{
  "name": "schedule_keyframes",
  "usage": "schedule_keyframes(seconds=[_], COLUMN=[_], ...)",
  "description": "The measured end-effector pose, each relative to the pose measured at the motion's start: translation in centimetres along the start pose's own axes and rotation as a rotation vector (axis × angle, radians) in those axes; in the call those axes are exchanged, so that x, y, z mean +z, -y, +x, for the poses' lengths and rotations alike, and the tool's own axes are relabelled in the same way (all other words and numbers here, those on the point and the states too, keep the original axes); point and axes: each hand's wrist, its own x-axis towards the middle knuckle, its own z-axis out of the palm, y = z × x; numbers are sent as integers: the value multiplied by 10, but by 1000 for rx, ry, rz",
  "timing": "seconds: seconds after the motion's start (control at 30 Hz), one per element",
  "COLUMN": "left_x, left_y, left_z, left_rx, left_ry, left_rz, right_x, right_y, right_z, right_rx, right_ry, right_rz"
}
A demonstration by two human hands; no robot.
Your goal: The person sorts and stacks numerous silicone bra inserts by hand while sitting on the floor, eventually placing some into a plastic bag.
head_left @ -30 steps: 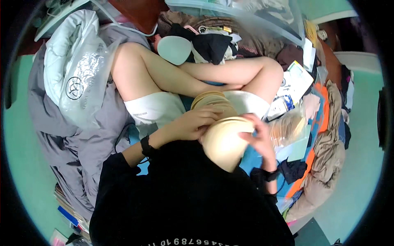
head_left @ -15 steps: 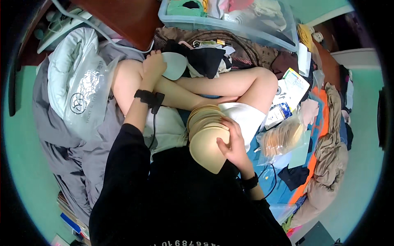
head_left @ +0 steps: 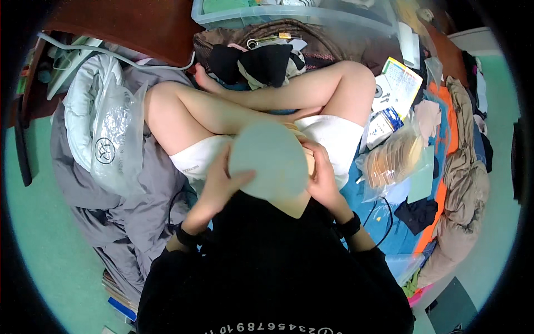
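My left hand (head_left: pixel 218 186) is closed on a pale grey-green bra pad (head_left: pixel 270 158), thumb on top at its left edge. Slightly blurred, the pad covers most of a stack of beige bra pads (head_left: pixel 293 206) over my lap. The stack's pointed lower tip and a few rims at the upper right still show. My right hand (head_left: pixel 324 177) grips the right side of the stack, its fingers bent round the edge. Whether the grey-green pad touches the stack I cannot tell.
A clear bag of beige pads (head_left: pixel 392 158) lies right of my knee, beside a pale green sheet (head_left: pixel 421 175) and printed cards (head_left: pixel 396 83). Dark cloth pieces (head_left: pixel 267 64) lie beyond my legs, before a clear plastic bin (head_left: pixel 300 16). Grey bedding (head_left: pixel 128 222) spreads at left.
My left hand has brought the grey-green pad from beyond my left leg back over the beige stack. My right hand stays on the stack. The view has shifted slightly.
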Motion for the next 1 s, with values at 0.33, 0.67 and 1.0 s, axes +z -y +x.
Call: schedule_keyframes(seconds=[0.33, 0.67, 1.0], left_x=[29, 26, 24], left_y=[15, 14, 29], left_z=[-15, -13, 11], left_rx=[96, 61, 335], left_ry=[27, 140, 24], left_rz=[701, 863, 707], right_x=[7, -3, 15], right_y=[-5, 32, 8], right_z=[-7, 2, 3], right_rx=[69, -95, -38], right_ry=[82, -53, 26], right_rz=[355, -100, 10])
